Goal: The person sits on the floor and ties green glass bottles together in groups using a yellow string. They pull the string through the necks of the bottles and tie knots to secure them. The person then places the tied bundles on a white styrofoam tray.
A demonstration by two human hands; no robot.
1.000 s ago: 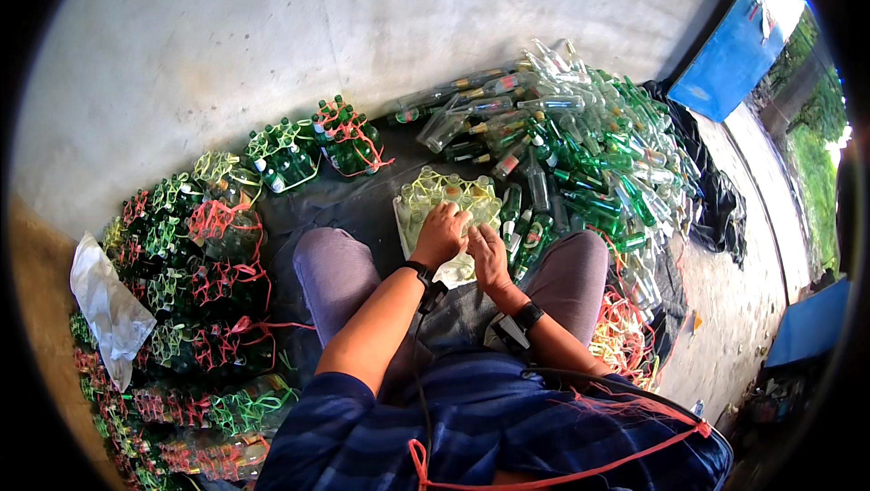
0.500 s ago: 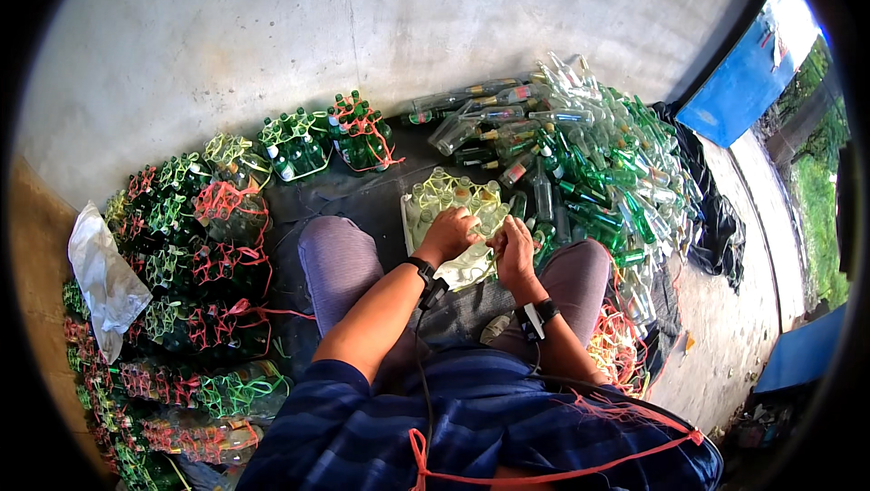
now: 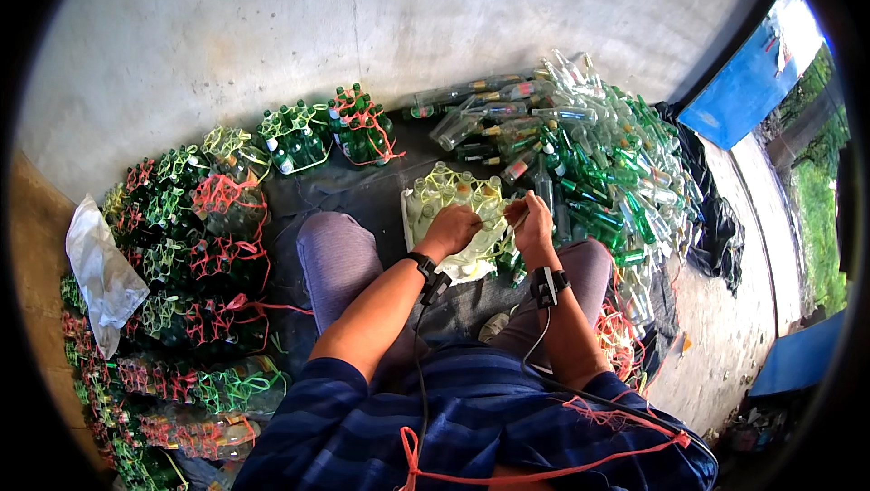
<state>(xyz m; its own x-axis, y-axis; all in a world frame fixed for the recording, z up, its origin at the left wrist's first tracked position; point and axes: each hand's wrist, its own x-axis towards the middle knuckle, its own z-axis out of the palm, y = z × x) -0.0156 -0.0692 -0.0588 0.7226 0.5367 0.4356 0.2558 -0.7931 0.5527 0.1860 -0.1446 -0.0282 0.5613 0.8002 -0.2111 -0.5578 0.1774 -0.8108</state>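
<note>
Between my knees stands a group of clear glass bottles (image 3: 444,188) in a pale, low-sided tray (image 3: 407,222). Yellow-green string (image 3: 440,173) is laced around the bottle necks. My left hand (image 3: 456,226) is closed over the near part of the group, its fingers curled in a pinch. To its right, my right hand (image 3: 533,218) is raised at the group's right edge, fingertips pressed together. A thin strand of the string seems to run between the two hands, though the fingers hide most of it.
Loose clear and green bottles (image 3: 589,151) form a large heap on the right. Tied bottle bundles (image 3: 294,136) line the wall and fill the left side. Red string (image 3: 616,337) lies tangled by my right knee. A black sheet (image 3: 313,184) covers the floor.
My right hand has moved up and to the right, away from my left hand, and its wrist has turned. My left hand has stayed nearly in place, still closed.
</note>
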